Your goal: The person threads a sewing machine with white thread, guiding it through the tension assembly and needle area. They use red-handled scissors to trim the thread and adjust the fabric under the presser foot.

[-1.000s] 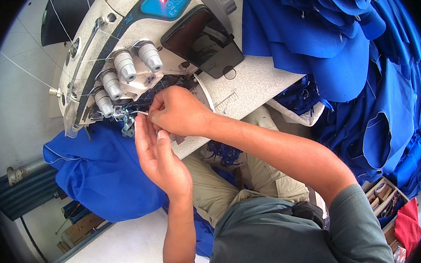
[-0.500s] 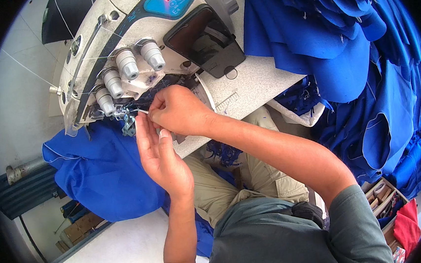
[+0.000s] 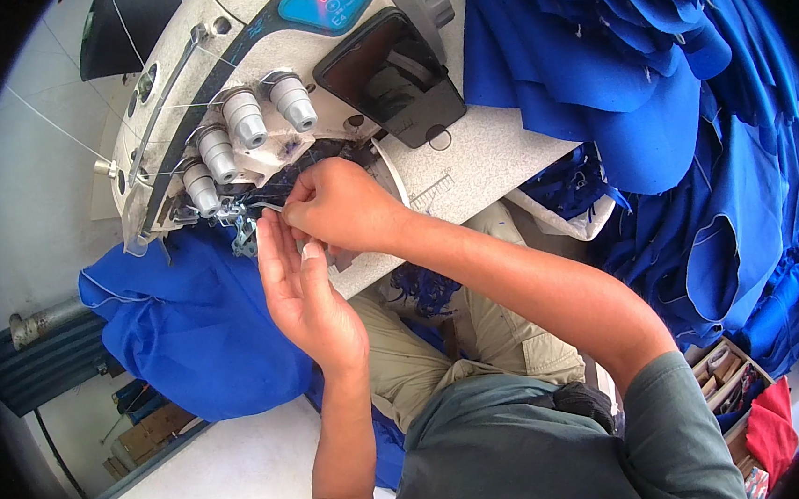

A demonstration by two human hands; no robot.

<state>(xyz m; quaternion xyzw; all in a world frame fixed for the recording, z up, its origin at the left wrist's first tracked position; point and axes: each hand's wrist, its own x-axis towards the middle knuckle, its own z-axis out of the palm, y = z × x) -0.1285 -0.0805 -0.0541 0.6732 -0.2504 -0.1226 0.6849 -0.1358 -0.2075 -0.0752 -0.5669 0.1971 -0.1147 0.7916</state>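
An overlock sewing machine (image 3: 243,191) stands at upper left, with several grey tension knobs on its pale front. My right hand (image 3: 345,207) is beside its needle and looper area, thumb and forefinger pinched. A thin light-grey tool (image 3: 267,205) sticks out of the pinch toward the metal presser foot parts (image 3: 241,226); most of it is hidden by my fingers. My left hand (image 3: 311,299) is held palm up just below, fingers stretched out and thumb apart. Its fingertips meet the right hand's fingers. Nothing shows on the palm.
A dark phone (image 3: 391,77) leans on the machine. Blue cloth (image 3: 195,331) hangs at its left; a big pile of blue pieces (image 3: 595,112) lies at right. A white bin (image 3: 571,222) holds blue scraps. Threads (image 3: 61,121) run in from upper left.
Both hands stay almost where they were. The view has shifted very slightly, and the thin tool by the presser foot sits at a slightly different angle.
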